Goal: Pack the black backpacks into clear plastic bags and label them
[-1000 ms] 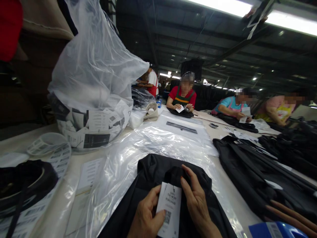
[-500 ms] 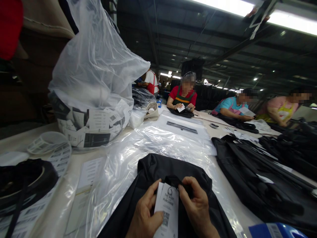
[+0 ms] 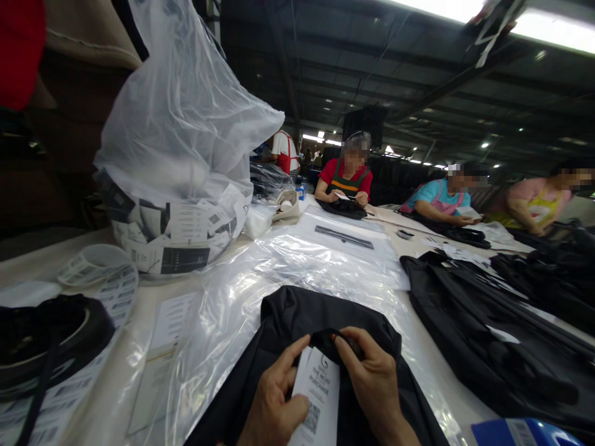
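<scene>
A black bag [image 3: 325,306] of smooth fabric lies in front of me on clear plastic sheeting. My left hand [image 3: 276,396] is closed on a white printed hang tag [image 3: 318,393] with a QR code, thumb across its face and index finger reaching up to a black strap loop. At the top of the bag, my right hand [image 3: 372,378] pinches the black strap loop [image 3: 321,336] between thumb and fingers. Something small and orange-red shows at the right fingertips, too small to name. The tag's string is mostly hidden.
A clear plastic bag [image 3: 176,161] full of tags stands back left. Before it lie a barcode label roll [image 3: 102,272] and a black ribbon roll [image 3: 51,353]. Black bags [image 3: 493,334] are piled right, a blue package [image 3: 520,432] at front right. Several people [image 3: 346,176] work across the table.
My right hand has shifted slightly up along the strap loop, and an orange-red bit now shows at its fingertips. The tag has tilted a little; my left hand still holds it.
</scene>
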